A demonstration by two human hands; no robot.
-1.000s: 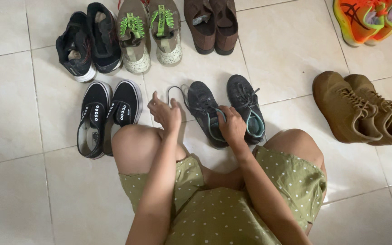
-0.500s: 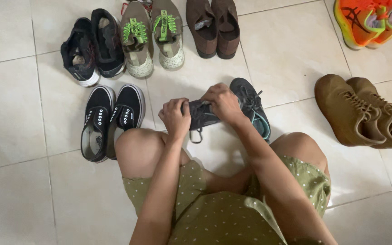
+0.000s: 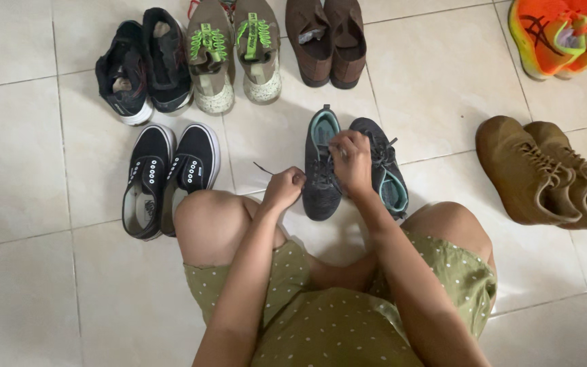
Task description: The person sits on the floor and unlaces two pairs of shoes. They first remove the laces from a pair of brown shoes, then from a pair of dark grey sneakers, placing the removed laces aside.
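1. Half a second earlier both our hands held the dark sneaker (image 3: 322, 170); since then it had been set down at twelve o'clock.
2. Our left hand (image 3: 284, 188) had closed on a lace (image 3: 264, 168), pulling toward nine o'clock.
3. Our right hand (image 3: 350, 160) pinched laces on the tongue.
4. We saw no packages or signs.

Open floor (image 3: 22, 170) lies along the left of the frame and in the bare tiles at centre right, between the grey shoes (image 3: 354, 166) and the tan boots (image 3: 545, 173). A narrow gap separates the grey shoes from the black slip-ons (image 3: 168, 177). The upper frame is blocked by a row of shoes (image 3: 232, 54). The knees close off the lower centre.
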